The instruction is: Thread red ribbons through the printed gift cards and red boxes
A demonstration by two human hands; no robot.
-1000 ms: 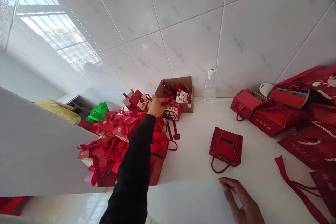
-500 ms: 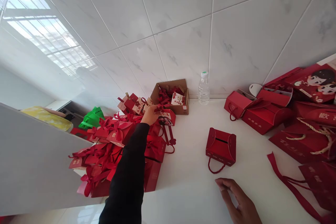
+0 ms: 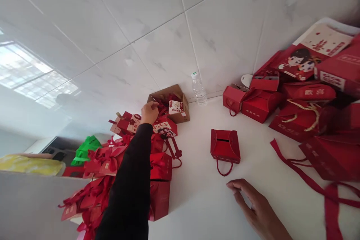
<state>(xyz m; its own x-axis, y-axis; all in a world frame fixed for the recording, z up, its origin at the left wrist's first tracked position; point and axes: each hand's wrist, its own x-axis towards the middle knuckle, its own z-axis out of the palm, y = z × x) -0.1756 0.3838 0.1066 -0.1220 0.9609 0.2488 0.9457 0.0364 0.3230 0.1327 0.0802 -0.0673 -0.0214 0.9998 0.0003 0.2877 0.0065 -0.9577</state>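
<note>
My left hand [image 3: 150, 112], in a black sleeve, reaches to the left rim of a brown cardboard box [image 3: 184, 114]. Its fingers are curled together, and whatever lies between them is hidden. Inside the box are dark red ribbon pieces and a cream printed card [image 3: 176, 107]. A small red box with cartoon figures [image 3: 165, 126] stands just below that hand. My right hand [image 3: 255, 208] hovers low over the white table, thumb and fingers apart, nothing in it. Beyond its fingertips sits a red gift box [image 3: 225, 145] with a cord handle.
Many red gift boxes with ribbon bows [image 3: 101, 161] are stacked at the left. More red boxes and bags [image 3: 303, 116] crowd the right side, with a loose red ribbon [image 3: 298, 170]. A clear water bottle [image 3: 199, 92] stands by the tiled wall. A green bag [image 3: 86, 150] lies far left.
My left hand has moved from the small cartoon-printed box up to the cardboard box's rim. The view has turned to the right. My right hand stays beside the single red gift box.
</note>
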